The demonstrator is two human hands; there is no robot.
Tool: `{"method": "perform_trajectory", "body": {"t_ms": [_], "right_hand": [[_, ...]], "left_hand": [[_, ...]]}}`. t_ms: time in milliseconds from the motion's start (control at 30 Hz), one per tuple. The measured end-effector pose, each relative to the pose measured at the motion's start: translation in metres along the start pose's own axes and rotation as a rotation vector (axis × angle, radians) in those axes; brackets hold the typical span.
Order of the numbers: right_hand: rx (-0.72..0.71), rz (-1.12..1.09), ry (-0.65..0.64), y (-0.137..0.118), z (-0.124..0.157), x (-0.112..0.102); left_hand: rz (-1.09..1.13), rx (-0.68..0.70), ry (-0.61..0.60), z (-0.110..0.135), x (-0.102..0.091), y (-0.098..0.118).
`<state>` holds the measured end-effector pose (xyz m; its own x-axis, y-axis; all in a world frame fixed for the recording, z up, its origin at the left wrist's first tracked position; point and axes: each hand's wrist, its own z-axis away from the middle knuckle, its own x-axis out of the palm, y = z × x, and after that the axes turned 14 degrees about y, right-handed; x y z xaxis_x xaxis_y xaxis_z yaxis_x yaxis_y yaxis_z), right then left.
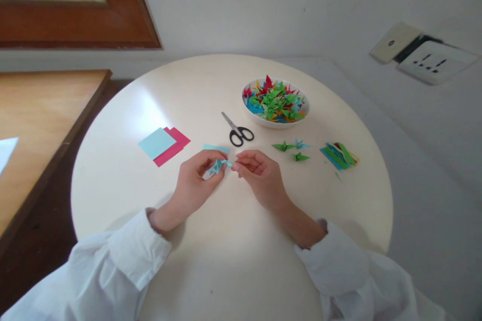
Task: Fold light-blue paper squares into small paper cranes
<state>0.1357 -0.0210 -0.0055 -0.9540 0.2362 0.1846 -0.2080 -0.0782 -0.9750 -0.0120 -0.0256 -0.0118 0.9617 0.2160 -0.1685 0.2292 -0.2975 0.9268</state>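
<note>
Between my two hands is a light blue folded paper crane (216,166), partly hidden by fingers. My left hand (196,180) pinches its body between thumb and fingers. The fingertips of my right hand (260,174) are closed on a thin end of the same paper. Just behind my left fingers lies a light blue paper piece (216,149), flat on the table. Scissors (237,131) with black handles rest beyond my hands, blades pointing away to the left. Two green paper cranes (300,157) and a blue paper crane (300,144) sit to the right of my right hand.
A white bowl (276,125) heaped with colourful paper cranes stands at the back of the round white table (233,271). Light blue and red paper squares (158,143) lie at left, coloured paper strips (340,155) at right. A wooden table (48,105) stands beside it.
</note>
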Motion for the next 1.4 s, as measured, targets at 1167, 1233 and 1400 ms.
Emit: {"method": "perform_trajectory", "body": {"t_ms": [1167,1233,1400], "right_hand": [[-0.297,0.184,-0.033,0.009,-0.005,-0.006],[-0.4,0.263,-0.057,0.01,-0.003,-0.008],[-0.602,0.376,-0.071,0.009,-0.003,-0.011]], "left_hand": [[0.205,-0.217,-0.089,-0.01,0.003,-0.001],[0.209,-0.22,-0.092,-0.01,0.002,0.0],[0.153,-0.226,-0.123,-0.011,0.0,-0.001]]}}
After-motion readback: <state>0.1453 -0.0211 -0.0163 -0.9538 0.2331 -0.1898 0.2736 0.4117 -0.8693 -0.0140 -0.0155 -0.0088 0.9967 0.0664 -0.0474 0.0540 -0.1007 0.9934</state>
